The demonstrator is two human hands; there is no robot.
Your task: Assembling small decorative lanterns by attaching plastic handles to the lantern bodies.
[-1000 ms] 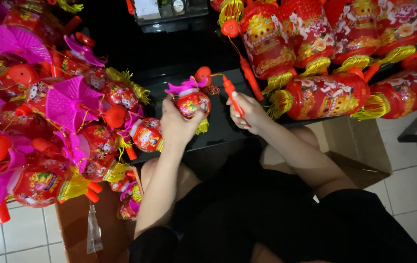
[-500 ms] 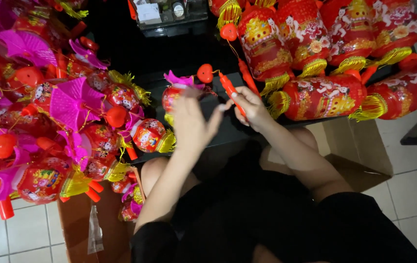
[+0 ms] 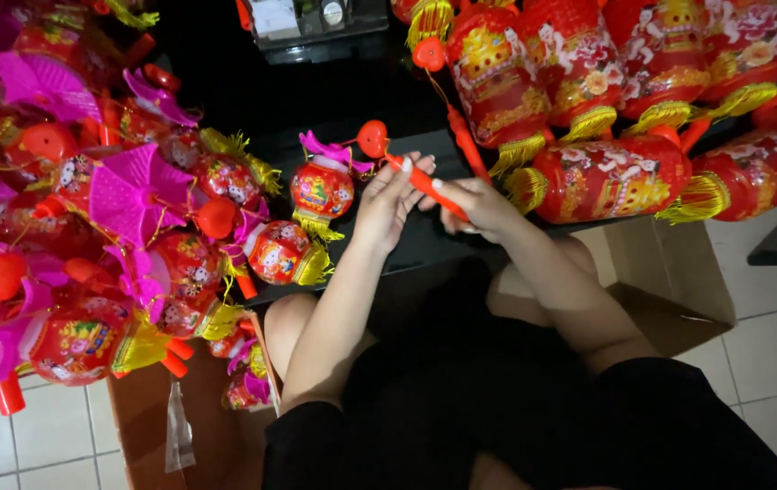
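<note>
Up comes the left hand (image 3: 388, 204), fingers now straight and loose against the red stick (image 3: 425, 186) instead of cupping the small red lantern (image 3: 322, 191), which hangs just left. Right hand (image 3: 472, 207) pinches the stick's lower end. Big lanterns (image 3: 602, 177) lie beyond.

This looks like a small home workroom or stockroom for festive goods rather than a shop floor. Heaps of small red toy lanterns (image 3: 89, 236) with pink paper fans and yellow tassels crowd one side, and larger red cylinder lanterns (image 3: 606, 100) lie stacked on the other (all unpacked, none on display). Open cardboard boxes (image 3: 670, 281) stand on a pale tiled floor (image 3: 770, 345), and a low black table (image 3: 252, 86) serves as the bench.
</note>
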